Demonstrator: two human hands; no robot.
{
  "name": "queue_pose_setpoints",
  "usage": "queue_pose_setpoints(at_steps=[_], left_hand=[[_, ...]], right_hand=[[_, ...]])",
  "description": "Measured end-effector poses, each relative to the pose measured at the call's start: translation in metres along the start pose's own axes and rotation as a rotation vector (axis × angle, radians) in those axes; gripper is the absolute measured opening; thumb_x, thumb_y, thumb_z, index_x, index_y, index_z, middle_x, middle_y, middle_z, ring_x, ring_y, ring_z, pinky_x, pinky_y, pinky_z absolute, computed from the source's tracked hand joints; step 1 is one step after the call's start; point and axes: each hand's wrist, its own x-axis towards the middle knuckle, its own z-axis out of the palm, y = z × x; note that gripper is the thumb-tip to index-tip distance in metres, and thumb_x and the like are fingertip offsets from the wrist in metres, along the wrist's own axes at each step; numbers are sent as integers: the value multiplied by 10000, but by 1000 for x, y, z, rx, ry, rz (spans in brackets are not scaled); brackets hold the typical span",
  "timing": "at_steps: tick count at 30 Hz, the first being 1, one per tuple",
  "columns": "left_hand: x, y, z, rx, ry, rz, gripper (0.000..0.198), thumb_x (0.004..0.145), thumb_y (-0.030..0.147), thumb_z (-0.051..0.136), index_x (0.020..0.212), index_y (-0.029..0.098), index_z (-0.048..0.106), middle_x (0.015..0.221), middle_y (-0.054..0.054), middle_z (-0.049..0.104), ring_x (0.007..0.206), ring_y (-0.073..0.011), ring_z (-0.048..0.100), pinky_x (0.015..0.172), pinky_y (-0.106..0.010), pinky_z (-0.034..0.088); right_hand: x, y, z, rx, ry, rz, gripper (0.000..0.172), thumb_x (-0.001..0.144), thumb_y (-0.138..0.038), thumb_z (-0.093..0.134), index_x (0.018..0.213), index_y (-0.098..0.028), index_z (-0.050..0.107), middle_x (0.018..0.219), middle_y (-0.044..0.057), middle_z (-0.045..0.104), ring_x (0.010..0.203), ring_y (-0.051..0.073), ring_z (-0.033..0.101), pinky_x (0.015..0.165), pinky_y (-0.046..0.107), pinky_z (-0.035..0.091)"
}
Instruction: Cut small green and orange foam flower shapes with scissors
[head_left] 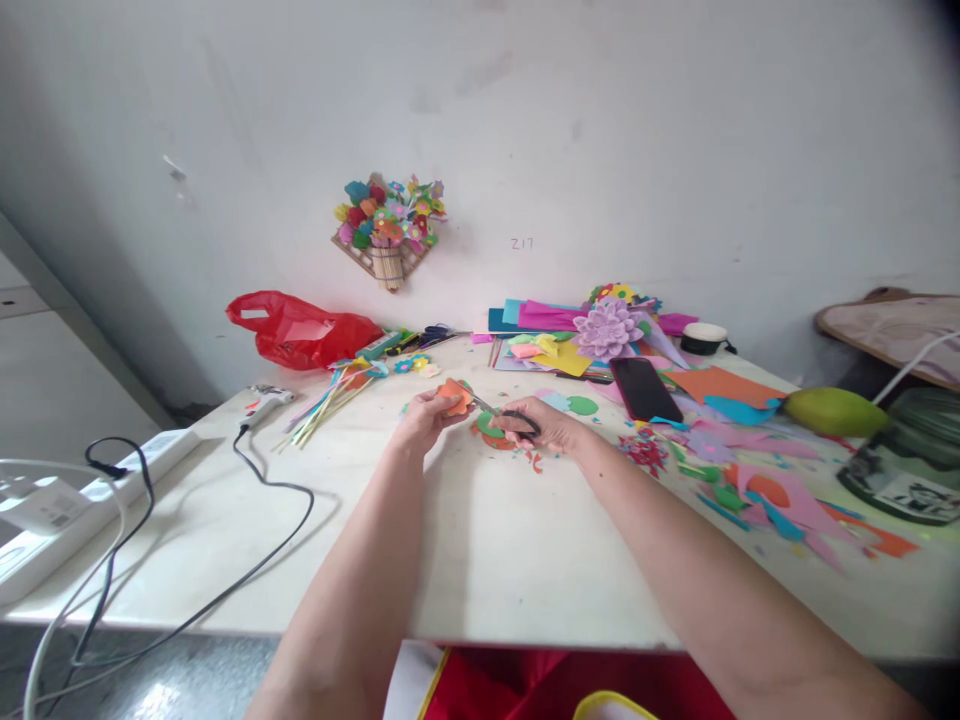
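Observation:
My left hand [424, 415] pinches a small orange foam piece [454, 396] just above the white table [487, 540]. My right hand [541, 425] is closed round the black handles of a pair of scissors [504, 412], whose blades reach left to the orange piece. Under the hands lie green and orange foam cut-outs [491, 432] and small red scraps.
A black phone [645, 388], a purple foam flower [607, 330] and stacked coloured sheets lie behind. Foam scraps [757, 480] spread to the right near a green fruit [834, 410]. Left: glue gun [264, 403] with black cable, power strip [90, 490], red bag [304, 330], coloured sticks [330, 395].

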Motion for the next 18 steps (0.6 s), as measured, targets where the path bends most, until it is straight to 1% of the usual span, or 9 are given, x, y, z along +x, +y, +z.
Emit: queue_pose_setpoints(at_steps=[4,7,18], left_hand=[[0,0,-2,9,-7,-14,195,572,165,742,746,87,703,733,-91,703,714,-210,683,684,-292,543],[1,-1,-3,9,-9,-18,172,581,158,733,734,86,703,739,-96,704,707,-209,682,688,-298,545],[1,-1,-4,3,-5,-7,160,581,155,733,724,89,709,737,-96,705,710,-207,682,688,-291,545]], right_hand=[[-6,-8,2,-10,-7,43,258,717,-346,659,661,-138,517,459,-44,502,327,42,383,317,180,214],[-8,-10,3,12,-19,69,226,729,-328,640,684,-138,525,460,-44,505,323,45,384,316,179,218],[-5,-8,4,32,-19,72,255,733,-334,658,662,-140,510,471,-44,517,327,37,396,299,161,224]])
